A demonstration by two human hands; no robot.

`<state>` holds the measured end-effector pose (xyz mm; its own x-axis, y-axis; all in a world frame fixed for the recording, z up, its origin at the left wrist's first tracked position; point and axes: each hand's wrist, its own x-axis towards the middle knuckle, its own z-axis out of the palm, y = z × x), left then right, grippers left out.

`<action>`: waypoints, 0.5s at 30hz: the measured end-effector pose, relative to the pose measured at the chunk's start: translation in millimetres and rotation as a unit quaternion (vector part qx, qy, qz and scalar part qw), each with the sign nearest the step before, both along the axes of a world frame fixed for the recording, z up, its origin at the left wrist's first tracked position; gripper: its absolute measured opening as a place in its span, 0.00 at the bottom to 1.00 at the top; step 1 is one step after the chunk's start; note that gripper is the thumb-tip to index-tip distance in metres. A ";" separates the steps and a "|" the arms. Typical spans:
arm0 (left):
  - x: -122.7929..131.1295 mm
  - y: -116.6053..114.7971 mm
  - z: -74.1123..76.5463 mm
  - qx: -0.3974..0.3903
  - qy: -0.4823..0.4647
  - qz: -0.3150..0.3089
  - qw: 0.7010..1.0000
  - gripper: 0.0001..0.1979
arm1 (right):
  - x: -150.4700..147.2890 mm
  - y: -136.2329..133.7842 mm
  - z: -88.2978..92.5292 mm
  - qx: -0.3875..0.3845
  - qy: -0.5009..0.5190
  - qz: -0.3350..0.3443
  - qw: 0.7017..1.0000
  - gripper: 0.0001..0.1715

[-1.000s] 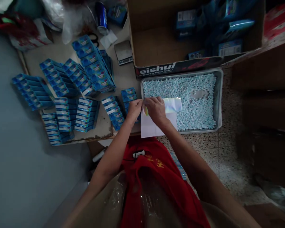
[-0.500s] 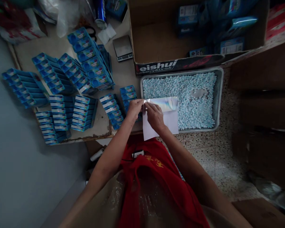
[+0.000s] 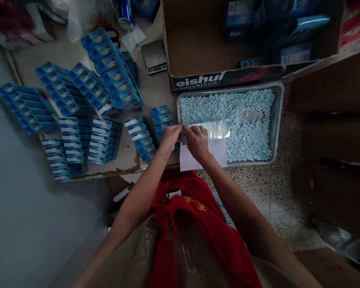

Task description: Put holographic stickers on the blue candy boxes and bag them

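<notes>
A white sheet (image 3: 202,156) with a shiny, iridescent film strip (image 3: 219,129) across its upper part lies over the left front of a metal tray (image 3: 279,120). It looks like a sheet of stickers. My left hand (image 3: 169,140) pinches the sheet's upper left corner, fingertips together. Close beside it, my right hand (image 3: 197,141) lies over the strip, thumb and fingers closed at the same corner. What exactly sits between the fingertips is too small to make out. A short row of blue boxes (image 3: 161,116) stands just left of my left hand.
Small pale blue and white pieces (image 3: 246,140) fill the tray. Behind it stands a large cardboard box (image 3: 198,82) with blue packs inside. Blue box stacks (image 3: 103,140) cover the table's left side. A small scale (image 3: 154,56) and a can (image 3: 125,16) stand farther back.
The shiny strip has shifted right and now sticks out past the white sheet's edge. My right hand has moved slightly right; my left hand stays nearly in place.
</notes>
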<state>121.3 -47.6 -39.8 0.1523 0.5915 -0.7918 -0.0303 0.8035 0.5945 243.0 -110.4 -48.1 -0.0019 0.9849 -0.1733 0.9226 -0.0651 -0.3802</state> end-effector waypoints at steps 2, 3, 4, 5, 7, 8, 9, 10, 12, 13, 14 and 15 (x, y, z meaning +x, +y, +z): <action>0.8 -0.3 -1.3 0.005 0.000 0.001 1.000 0.10 | -0.1 -2.2 -0.8 0.001 -0.008 0.019 1.000 0.26; 1.4 -0.2 -1.7 0.006 0.002 0.001 1.000 0.11 | -0.2 -3.9 -1.3 0.007 -0.008 0.026 1.000 0.26; 1.9 0.2 -1.9 0.007 0.005 0.003 1.000 0.11 | -0.3 -6.0 -1.7 0.014 -0.007 0.032 0.999 0.26; 2.5 0.8 -2.0 0.006 0.007 0.004 1.000 0.11 | -0.3 -8.1 -1.9 0.024 -0.005 0.034 0.999 0.25; 3.4 2.3 -1.9 0.002 0.003 0.005 1.000 0.10 | 0.2 -11.9 -1.7 0.046 0.003 0.015 0.999 0.22; 3.9 3.2 -2.1 -0.002 -0.003 0.002 1.000 0.09 | 0.9 -13.3 -1.1 0.056 0.007 -0.004 0.998 0.20; 4.6 4.1 -2.8 -0.006 -0.008 -0.003 1.000 0.09 | 1.9 -14.2 0.0 0.064 0.011 -0.026 0.998 0.18; 5.6 5.2 -4.1 -0.008 -0.010 -0.008 1.000 0.09 | 3.3 -14.9 1.8 0.070 0.016 -0.048 0.996 0.16; 9.6 8.5 -9.2 0.000 -0.011 -0.018 1.000 0.09 | 6.7 -16.2 9.1 0.073 0.031 -0.079 0.994 0.15; 12.8 11.2 -13.0 0.012 -0.009 -0.024 1.000 0.09 | 8.4 -17.2 15.2 0.071 0.041 -0.087 0.993 0.15; 16.7 14.7 -17.2 0.028 -0.006 -0.032 0.999 0.10 | 9.9 -18.7 23.3 0.066 0.054 -0.092 0.992 0.15; 21.1 19.0 -21.5 0.051 0.001 -0.040 0.998 0.10 | 11.1 -20.9 33.4 0.058 0.073 -0.098 0.991 0.14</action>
<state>142.4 -28.6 -61.3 0.2010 0.6548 -0.7286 0.0330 0.7388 0.6731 254.1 -131.2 -14.7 0.1745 0.9821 -0.0715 0.8316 -0.1859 -0.5234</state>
